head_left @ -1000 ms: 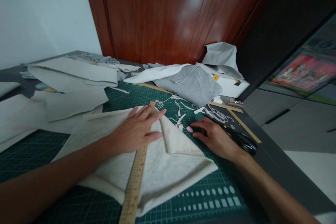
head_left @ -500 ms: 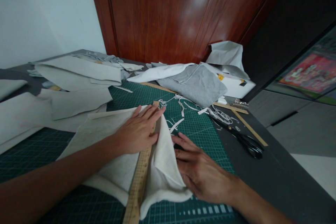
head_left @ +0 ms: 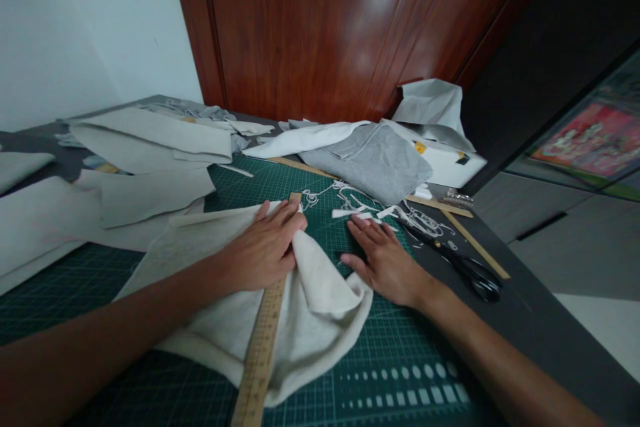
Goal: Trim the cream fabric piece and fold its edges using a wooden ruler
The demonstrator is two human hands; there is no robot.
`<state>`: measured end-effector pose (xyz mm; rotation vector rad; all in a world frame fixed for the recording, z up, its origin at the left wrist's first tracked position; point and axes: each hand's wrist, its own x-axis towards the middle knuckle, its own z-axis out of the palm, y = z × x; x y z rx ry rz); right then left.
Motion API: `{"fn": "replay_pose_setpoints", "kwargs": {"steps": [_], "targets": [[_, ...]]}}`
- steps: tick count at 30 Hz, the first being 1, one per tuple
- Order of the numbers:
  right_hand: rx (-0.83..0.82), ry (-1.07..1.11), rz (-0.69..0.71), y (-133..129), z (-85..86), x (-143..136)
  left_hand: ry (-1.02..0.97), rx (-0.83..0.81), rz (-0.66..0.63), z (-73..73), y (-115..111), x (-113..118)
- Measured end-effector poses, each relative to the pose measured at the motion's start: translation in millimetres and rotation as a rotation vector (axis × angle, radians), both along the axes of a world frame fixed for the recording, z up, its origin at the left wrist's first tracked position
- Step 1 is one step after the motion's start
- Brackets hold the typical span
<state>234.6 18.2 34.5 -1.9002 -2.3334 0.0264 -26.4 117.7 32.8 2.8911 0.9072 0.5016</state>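
Observation:
A cream cloth lies on the green cutting mat, its right part folded and rumpled. Across it runs a wooden ruler. My left hand presses on the upper part of the ruler and cloth, and its fingers look wrapped round or pressed together at the far end; what they pinch is partly hidden. My right hand rests on the mat right of the cloth, fingers spread, fingertips touching thin white scraps.
Black scissors and wooden strips lie at the right. Grey cloth is behind the mat, near a white box. Cream fabric pieces cover the left side.
My right hand has moved away from the cloth's edge, forward to the scraps, which are pushed up and right. The cloth's right part has slumped into a fold. My left hand's fingers have drawn in.

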Motion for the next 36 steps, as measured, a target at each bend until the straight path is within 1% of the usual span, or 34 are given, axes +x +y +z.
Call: {"fn": "replay_pose_setpoints", "kwargs": {"steps": [1,2,3,4,6,8,9,11,13,15,17,20,22,23,25,28,30,31,33,34,36], "targets": [[0.053,-0.03,-0.089,1,-0.3,4,-0.001,-0.008,0.003,-0.1,0,0],[0.094,-0.052,-0.13,2,0.4,5,0.003,-0.014,0.008,-0.2,-1,0],[0.108,-0.062,-0.115,2,2.0,5,0.011,-0.019,0.016,-0.3,-2,1],[0.083,-0.055,-0.046,3,4.3,2,0.02,-0.021,0.025,-0.3,-3,1],[-0.047,0.002,0.17,7,10.0,-7,0.033,-0.016,0.041,-0.1,-4,2],[-0.169,0.078,0.367,19,15.1,-20,0.025,0.003,0.051,-0.2,-5,2],[-0.19,0.102,0.433,27,16.9,-27,0.014,0.018,0.051,-0.4,-5,2],[-0.202,0.109,0.486,47,18.1,-37,-0.012,0.046,0.05,-1.1,-4,1],[-0.192,0.08,0.447,69,16.1,-42,-0.038,0.058,0.048,-2.0,-3,0],[-0.158,0.063,0.361,89,11.7,-40,-0.046,0.054,0.044,-3.0,-2,-1],[-0.107,0.067,0.245,103,6.6,-32,-0.031,0.055,0.038,-4.0,-2,-2],[-0.005,0.084,0.048,110,2.7,-14,-0.008,0.072,0.035,-6.0,-2,-2],[0.057,0.091,-0.015,105,4.7,0,-0.013,0.086,0.048,-7.4,-2,-2],[0.081,0.095,-0.013,100,6.9,5,-0.014,0.089,0.058,-7.9,-2,-1],[0.101,0.1,0.05,88,11.6,9,-0.011,0.091,0.076,-8.4,-1,0],[0.058,0.093,0.232,78,13.4,0,0.012,0.095,0.089,-8.4,0,2],[0.016,0.073,0.319,80,9.8,-9,0.03,0.096,0.094,-8.2,2,2],[0.006,0.061,0.325,83,7.7,-11,0.039,0.093,0.097,-8.1,2,2],[0.016,0.04,0.267,90,6.3,-9,0.047,0.089,0.098,-8.0,3,1],[0.036,0.032,0.216,92,8.1,-2,0.047,0.088,0.097,-8.0,3,1],[0.085,0.021,0.109,91,18.0,18,0.041,0.083,0.093,-7.8,2,1]]}}
